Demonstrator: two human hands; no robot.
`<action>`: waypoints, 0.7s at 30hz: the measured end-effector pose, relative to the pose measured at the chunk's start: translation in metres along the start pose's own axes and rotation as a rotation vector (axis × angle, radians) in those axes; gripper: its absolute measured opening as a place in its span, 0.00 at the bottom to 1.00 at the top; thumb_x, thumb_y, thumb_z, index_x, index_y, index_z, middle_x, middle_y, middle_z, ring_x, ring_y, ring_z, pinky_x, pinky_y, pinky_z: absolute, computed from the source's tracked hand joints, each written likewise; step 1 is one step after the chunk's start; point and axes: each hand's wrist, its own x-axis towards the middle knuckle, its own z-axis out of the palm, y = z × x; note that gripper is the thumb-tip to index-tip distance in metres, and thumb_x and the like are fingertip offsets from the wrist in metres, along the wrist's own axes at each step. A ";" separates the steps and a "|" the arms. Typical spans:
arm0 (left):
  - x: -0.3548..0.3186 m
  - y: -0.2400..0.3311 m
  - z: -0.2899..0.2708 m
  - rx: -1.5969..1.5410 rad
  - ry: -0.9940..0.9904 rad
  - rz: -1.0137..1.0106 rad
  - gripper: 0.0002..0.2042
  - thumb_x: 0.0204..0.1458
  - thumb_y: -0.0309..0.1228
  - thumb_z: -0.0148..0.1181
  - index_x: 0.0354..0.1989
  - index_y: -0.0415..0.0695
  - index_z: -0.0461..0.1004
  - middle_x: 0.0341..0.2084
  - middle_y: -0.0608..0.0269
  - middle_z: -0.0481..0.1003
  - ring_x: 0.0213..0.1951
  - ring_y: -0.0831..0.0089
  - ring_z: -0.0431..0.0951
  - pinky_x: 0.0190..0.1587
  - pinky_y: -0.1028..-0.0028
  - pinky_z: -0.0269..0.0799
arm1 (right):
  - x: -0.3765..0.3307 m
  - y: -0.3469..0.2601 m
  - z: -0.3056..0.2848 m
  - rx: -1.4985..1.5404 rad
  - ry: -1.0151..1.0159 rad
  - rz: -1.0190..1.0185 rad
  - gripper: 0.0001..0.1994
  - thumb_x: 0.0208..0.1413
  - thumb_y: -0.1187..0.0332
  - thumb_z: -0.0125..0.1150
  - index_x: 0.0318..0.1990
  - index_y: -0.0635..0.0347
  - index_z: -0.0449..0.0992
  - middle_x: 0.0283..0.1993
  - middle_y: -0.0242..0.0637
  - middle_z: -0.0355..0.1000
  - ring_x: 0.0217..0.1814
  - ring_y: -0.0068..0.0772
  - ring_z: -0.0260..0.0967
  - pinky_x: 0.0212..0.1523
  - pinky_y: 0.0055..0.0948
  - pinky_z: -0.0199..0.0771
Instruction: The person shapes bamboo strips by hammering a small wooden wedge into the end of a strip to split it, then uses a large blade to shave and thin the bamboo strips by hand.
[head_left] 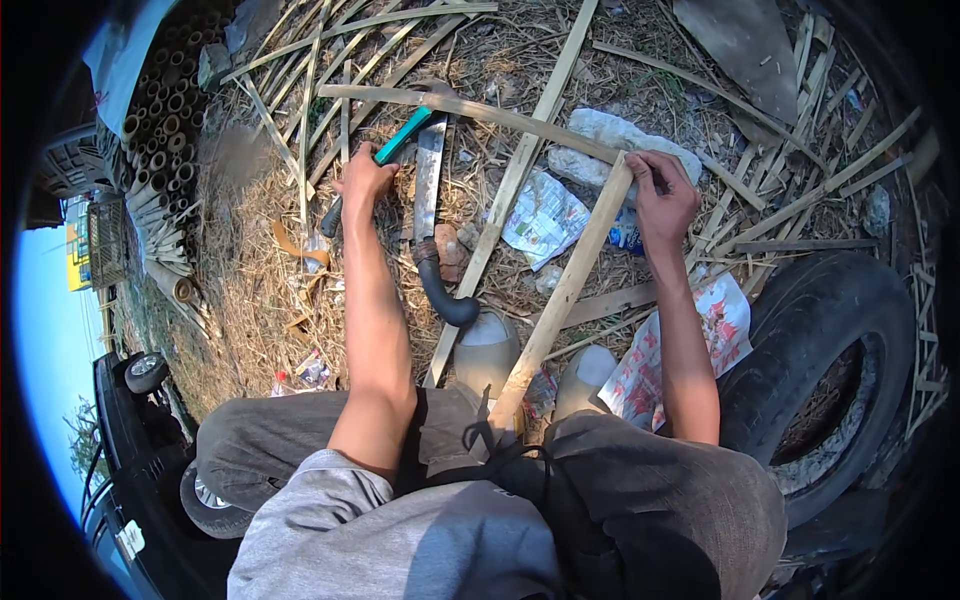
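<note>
My left hand [366, 182] is closed round a hammer [404, 137] with a teal shaft and dark grip; its head lies by a crosswise bamboo strip [500, 113]. With fingers and thumb, my right hand [665, 195] pinches the upper end of a flat bamboo strip [570, 285], which slants down between my knees. That end meets the right end of the crosswise strip; whether they are fastened, I cannot tell. Between my arms lies a machete [429, 175] with a worn blade and a dark, hooked handle. A longer strip [512, 190] runs underneath on the ground.
Pale stone blocks [640, 135] and a printed paper wrapper [545, 215] lie near my right hand. A tyre [850, 350] stands at the right. Bamboo strips are strewn around, stacked bamboo poles [165, 110] sit far left, and a dark vehicle [125, 450] is at lower left.
</note>
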 end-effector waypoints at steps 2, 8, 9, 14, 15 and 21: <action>-0.003 -0.003 -0.002 -0.030 -0.034 0.054 0.23 0.54 0.44 0.69 0.57 0.52 0.75 0.47 0.55 0.81 0.53 0.54 0.79 0.65 0.35 0.44 | 0.007 0.001 -0.007 0.024 0.007 0.010 0.06 0.56 0.74 0.70 0.40 0.66 0.84 0.38 0.38 0.80 0.38 0.28 0.79 0.40 0.25 0.78; -0.041 -0.005 -0.031 0.094 0.053 0.012 0.19 0.56 0.45 0.68 0.53 0.50 0.78 0.41 0.58 0.83 0.48 0.56 0.81 0.63 0.33 0.44 | 0.003 -0.004 -0.012 -0.016 -0.013 0.024 0.05 0.56 0.75 0.69 0.39 0.67 0.84 0.37 0.38 0.80 0.37 0.29 0.79 0.39 0.26 0.78; -0.062 0.003 -0.045 0.119 0.044 -0.043 0.20 0.55 0.45 0.68 0.53 0.51 0.79 0.41 0.58 0.84 0.49 0.57 0.81 0.65 0.32 0.42 | 0.004 -0.001 -0.013 -0.031 0.000 0.008 0.05 0.56 0.75 0.69 0.39 0.66 0.84 0.37 0.38 0.80 0.37 0.29 0.79 0.39 0.26 0.78; -0.133 0.010 -0.125 0.269 0.102 -0.259 0.18 0.49 0.41 0.74 0.46 0.47 0.82 0.38 0.58 0.84 0.43 0.60 0.83 0.64 0.50 0.43 | 0.002 -0.002 -0.008 0.032 -0.006 0.054 0.05 0.56 0.74 0.70 0.39 0.65 0.84 0.37 0.39 0.80 0.37 0.29 0.79 0.39 0.26 0.78; -0.142 0.007 -0.138 0.303 0.144 -0.224 0.19 0.48 0.39 0.74 0.48 0.49 0.82 0.37 0.59 0.84 0.40 0.58 0.82 0.62 0.50 0.48 | 0.004 -0.002 -0.008 0.037 -0.007 0.058 0.05 0.56 0.74 0.70 0.39 0.65 0.84 0.37 0.39 0.80 0.37 0.29 0.79 0.39 0.26 0.78; -0.173 0.024 -0.152 -0.463 0.033 0.080 0.13 0.57 0.35 0.69 0.44 0.38 0.79 0.27 0.71 0.72 0.31 0.82 0.68 0.33 0.82 0.58 | 0.004 -0.008 -0.006 0.015 0.008 0.025 0.05 0.56 0.74 0.70 0.38 0.65 0.85 0.37 0.37 0.80 0.34 0.25 0.77 0.35 0.24 0.76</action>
